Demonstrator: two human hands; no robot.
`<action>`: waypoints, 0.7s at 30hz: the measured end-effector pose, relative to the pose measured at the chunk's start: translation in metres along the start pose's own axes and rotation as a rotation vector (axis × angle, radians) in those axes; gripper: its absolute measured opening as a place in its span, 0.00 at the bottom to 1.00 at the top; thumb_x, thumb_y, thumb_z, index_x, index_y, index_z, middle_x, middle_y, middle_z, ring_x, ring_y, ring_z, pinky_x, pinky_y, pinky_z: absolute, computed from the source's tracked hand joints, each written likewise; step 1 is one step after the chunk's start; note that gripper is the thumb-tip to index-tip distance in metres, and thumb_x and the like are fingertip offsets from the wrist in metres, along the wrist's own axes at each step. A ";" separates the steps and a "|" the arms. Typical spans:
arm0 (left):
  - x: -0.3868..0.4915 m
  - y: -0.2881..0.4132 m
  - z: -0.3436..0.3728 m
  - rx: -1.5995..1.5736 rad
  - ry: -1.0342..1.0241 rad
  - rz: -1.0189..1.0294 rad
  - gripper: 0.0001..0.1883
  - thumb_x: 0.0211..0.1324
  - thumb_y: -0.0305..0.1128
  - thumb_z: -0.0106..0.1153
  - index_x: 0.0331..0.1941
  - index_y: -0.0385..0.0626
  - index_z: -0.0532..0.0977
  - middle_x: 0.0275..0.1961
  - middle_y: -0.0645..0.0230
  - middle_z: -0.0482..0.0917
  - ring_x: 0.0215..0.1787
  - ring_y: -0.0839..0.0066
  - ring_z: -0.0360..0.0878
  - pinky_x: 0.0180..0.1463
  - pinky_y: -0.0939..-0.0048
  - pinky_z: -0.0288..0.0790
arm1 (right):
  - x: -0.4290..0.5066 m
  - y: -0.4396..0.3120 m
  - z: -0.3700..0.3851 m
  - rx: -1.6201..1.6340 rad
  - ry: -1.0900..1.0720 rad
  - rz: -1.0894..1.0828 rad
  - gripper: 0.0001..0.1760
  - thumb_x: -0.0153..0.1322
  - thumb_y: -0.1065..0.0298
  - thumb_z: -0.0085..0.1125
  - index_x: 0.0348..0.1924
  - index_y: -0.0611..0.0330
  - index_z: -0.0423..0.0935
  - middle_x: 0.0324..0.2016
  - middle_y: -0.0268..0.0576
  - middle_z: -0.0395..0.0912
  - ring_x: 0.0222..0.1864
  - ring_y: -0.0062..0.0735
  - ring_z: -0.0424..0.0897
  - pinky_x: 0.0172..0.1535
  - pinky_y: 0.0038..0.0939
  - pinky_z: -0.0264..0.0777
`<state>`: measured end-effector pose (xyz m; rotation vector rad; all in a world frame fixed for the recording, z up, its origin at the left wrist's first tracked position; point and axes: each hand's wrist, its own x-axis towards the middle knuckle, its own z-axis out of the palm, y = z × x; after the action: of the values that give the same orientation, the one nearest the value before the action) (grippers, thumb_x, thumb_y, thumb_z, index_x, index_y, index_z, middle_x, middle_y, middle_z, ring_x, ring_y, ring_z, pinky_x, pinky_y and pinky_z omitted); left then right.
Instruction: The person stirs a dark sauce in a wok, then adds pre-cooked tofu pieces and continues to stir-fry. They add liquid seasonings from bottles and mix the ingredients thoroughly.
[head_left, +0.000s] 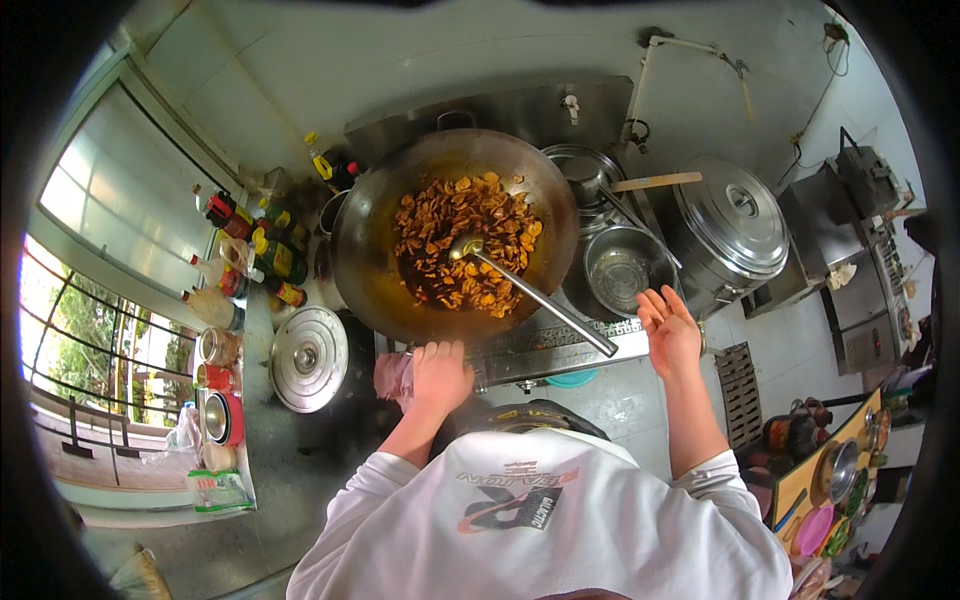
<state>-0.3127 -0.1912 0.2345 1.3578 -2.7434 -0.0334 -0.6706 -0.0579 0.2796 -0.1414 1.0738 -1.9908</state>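
A large wok (360, 255) on the range holds browned sliced food (442, 217) in oily dark sauce. A metal ladle (544, 298) rests in it, its bowl on the food and its handle sticking out over the near right rim, untouched. At the wok's near edge, my left hand (442, 373) is closed around something its fingers hide, beside a pink cloth (391, 377); whether it grips the wok's handle or the cloth I cannot tell. My right hand (669, 337) is raised, palm up with fingers apart and nothing in it, near a steel pot (628, 271) with a little liquid.
A tall lidded stockpot (731, 217) stands at the right; a wooden-handled tool (656, 181) lies across pots behind. At the left are a round metal lid (309, 360), sauce bottles (281, 259) and jars along the window ledge. A wooden table (787, 487) with bowls is at the lower right.
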 end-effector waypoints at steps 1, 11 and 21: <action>0.000 0.000 0.000 0.000 0.002 -0.003 0.24 0.53 0.43 0.64 0.52 0.43 0.78 0.45 0.60 0.82 0.52 0.59 0.76 0.59 0.55 0.64 | -0.001 -0.003 -0.004 0.003 -0.011 -0.015 0.34 0.74 0.80 0.41 0.74 0.73 0.49 0.63 0.65 0.69 0.61 0.55 0.76 0.59 0.43 0.77; 0.003 0.002 0.010 0.061 0.095 0.024 0.18 0.52 0.41 0.64 0.44 0.45 0.79 0.42 0.59 0.80 0.50 0.58 0.75 0.55 0.53 0.64 | -0.007 -0.002 -0.084 -0.106 0.025 -0.190 0.19 0.75 0.76 0.51 0.59 0.65 0.72 0.55 0.51 0.76 0.51 0.38 0.80 0.47 0.35 0.76; 0.005 0.000 0.013 0.116 0.094 0.026 0.21 0.51 0.41 0.65 0.47 0.44 0.80 0.42 0.59 0.81 0.49 0.56 0.76 0.56 0.50 0.65 | -0.030 0.009 -0.116 0.117 0.232 -0.083 0.38 0.67 0.91 0.32 0.72 0.65 0.55 0.66 0.60 0.62 0.60 0.53 0.77 0.58 0.42 0.78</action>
<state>-0.3166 -0.1949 0.2219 1.3142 -2.7221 0.1885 -0.6982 0.0346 0.2085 0.1123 1.1070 -2.1792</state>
